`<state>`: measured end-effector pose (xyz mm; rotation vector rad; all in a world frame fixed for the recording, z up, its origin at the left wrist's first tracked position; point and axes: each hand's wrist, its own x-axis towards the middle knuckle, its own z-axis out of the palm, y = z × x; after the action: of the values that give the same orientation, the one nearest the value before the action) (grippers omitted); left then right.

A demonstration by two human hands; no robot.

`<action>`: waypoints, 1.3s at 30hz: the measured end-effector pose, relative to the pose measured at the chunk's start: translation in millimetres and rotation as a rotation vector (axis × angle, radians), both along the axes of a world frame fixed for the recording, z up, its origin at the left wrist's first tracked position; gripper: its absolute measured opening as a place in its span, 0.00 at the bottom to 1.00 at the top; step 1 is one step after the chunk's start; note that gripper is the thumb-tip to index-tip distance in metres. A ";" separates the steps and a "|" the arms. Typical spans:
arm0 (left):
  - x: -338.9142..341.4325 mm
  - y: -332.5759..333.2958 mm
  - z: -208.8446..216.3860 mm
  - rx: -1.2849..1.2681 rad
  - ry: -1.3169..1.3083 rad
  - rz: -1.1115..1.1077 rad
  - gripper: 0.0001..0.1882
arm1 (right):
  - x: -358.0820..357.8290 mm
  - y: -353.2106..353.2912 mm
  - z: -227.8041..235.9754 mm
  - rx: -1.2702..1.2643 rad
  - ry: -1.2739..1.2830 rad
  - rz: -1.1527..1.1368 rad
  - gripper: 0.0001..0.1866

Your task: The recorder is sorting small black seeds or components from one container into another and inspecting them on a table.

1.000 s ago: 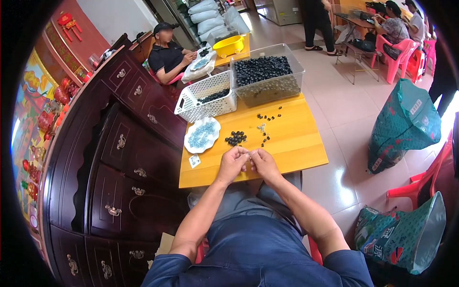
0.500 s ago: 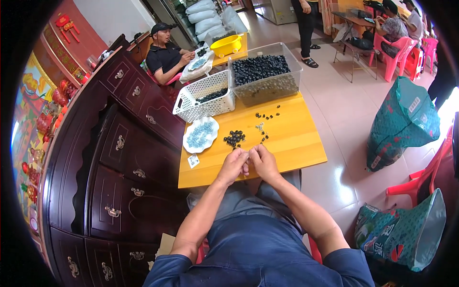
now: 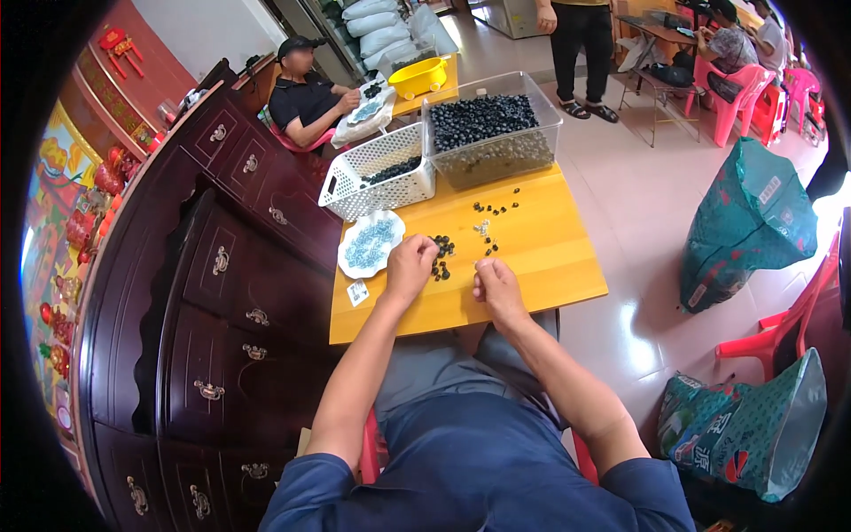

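Observation:
My left hand [image 3: 410, 268] is at the left edge of a small pile of round black pieces [image 3: 445, 251]. Its fingers are curled together, and whatever is between them is hidden. To the right, above the near part of the wooden table [image 3: 532, 232], my right hand [image 3: 498, 288] is closed in a pinch; what it holds is too small to make out. A white scalloped plate [image 3: 346, 257] with many small clear-blue pieces [image 3: 370, 243] sits left of my left hand. Beyond my right hand lie small clear pieces [image 3: 482, 229] and loose black pieces [image 3: 496, 208].
A clear bin [image 3: 492, 164] full of black pieces and a white perforated basket [image 3: 377, 199] stand at the table's far side. A dark wooden cabinet [image 3: 204, 355] borders the left. Green bags [image 3: 740, 235] stand at right. A seated person [image 3: 306, 102] works beyond the basket.
My hands were together at the table's near side; now they are apart. The left has moved left and forward to the black pieces, the right slightly right. A standing person in the background has shifted.

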<state>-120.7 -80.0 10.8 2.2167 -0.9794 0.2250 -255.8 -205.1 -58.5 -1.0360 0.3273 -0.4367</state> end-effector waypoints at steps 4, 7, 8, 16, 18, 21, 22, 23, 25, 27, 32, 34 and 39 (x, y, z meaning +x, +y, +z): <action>22.5 -1.5 -13.6 0.019 0.001 0.014 0.07 | -0.4 -1.9 13.9 0.055 0.031 -0.078 0.15; 27.4 -8.4 -18.1 0.057 -0.005 0.021 0.07 | 0.0 -4.1 12.9 0.042 0.038 -0.063 0.16; 25.5 -12.4 -17.2 0.064 -0.023 0.023 0.07 | -0.1 -5.1 9.1 0.045 0.042 -0.066 0.16; 17.5 -12.3 -28.2 0.178 -0.044 0.000 0.07 | -1.3 -1.0 9.8 0.149 -0.007 0.015 0.12; 17.2 -10.4 -30.6 0.192 -0.069 0.002 0.07 | -1.2 -0.4 9.7 0.154 -0.004 0.013 0.12; 18.9 -6.3 -28.4 0.174 -0.032 0.006 0.05 | -1.5 0.3 10.0 0.153 -0.008 0.020 0.12; 20.7 -4.0 -26.0 0.119 0.016 -0.002 0.05 | -1.4 1.1 10.4 0.149 -0.016 0.028 0.12; 19.4 -3.1 -20.9 0.066 0.067 -0.012 0.04 | -2.1 1.5 11.7 0.149 -0.014 0.028 0.12; 16.3 3.2 -9.8 0.050 0.096 -0.003 0.04 | -2.7 3.3 14.7 0.166 0.012 0.043 0.12; 3.8 2.8 4.5 0.038 0.128 -0.005 0.05 | -2.7 2.0 10.7 0.148 0.001 0.061 0.12; -45.9 8.8 21.8 -0.082 0.405 -0.236 0.08 | -3.3 6.1 9.9 0.085 -0.003 0.152 0.12; -47.6 14.1 14.9 -0.098 0.443 -0.243 0.09 | -5.7 9.6 12.8 0.071 -0.028 0.215 0.13; -57.7 13.1 14.8 -0.106 0.428 -0.256 0.07 | -5.9 10.9 10.5 0.044 -0.021 0.214 0.12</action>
<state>-178.4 -66.9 25.6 1.9080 -0.9694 -0.2963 -261.7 -194.3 -48.0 -1.0105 0.2035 -0.2464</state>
